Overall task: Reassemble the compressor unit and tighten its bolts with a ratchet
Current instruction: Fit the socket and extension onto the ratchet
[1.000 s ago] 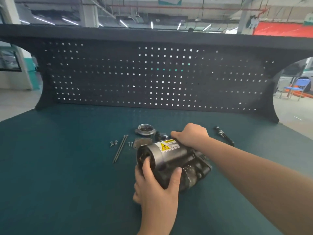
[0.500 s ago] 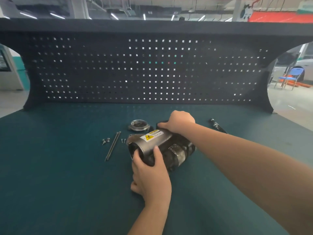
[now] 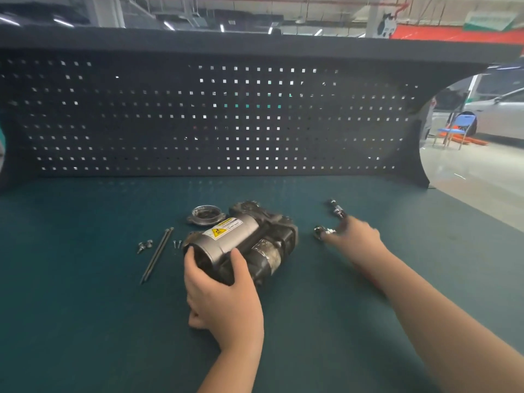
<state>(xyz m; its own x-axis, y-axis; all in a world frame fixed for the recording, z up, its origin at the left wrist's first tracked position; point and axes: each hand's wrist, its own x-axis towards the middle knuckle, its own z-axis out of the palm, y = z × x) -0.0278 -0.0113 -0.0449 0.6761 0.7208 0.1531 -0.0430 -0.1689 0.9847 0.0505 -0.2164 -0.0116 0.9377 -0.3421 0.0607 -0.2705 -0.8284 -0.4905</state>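
The compressor unit [image 3: 243, 245], a grey metal cylinder with a yellow warning label and a dirty cast body, lies on its side mid-table. My left hand [image 3: 224, 293] grips its near open end, thumb on one side and fingers on the other. My right hand [image 3: 354, 236] is blurred, off to the unit's right, at a chrome ratchet head [image 3: 321, 232]. Whether its fingers hold that head is unclear. A dark tool with a metal tip [image 3: 336, 208] lies just beyond the hand.
Left of the unit lie two long bolts [image 3: 158, 256], short bolts [image 3: 144, 245] and small screws [image 3: 177, 243]. A round metal cover [image 3: 205, 215] sits behind the unit. A black pegboard [image 3: 212, 117] walls off the back of the green table [image 3: 85, 307].
My right hand has left the far end of the unit and swung right to the ratchet. The left hand keeps its grip on the unit's near end.
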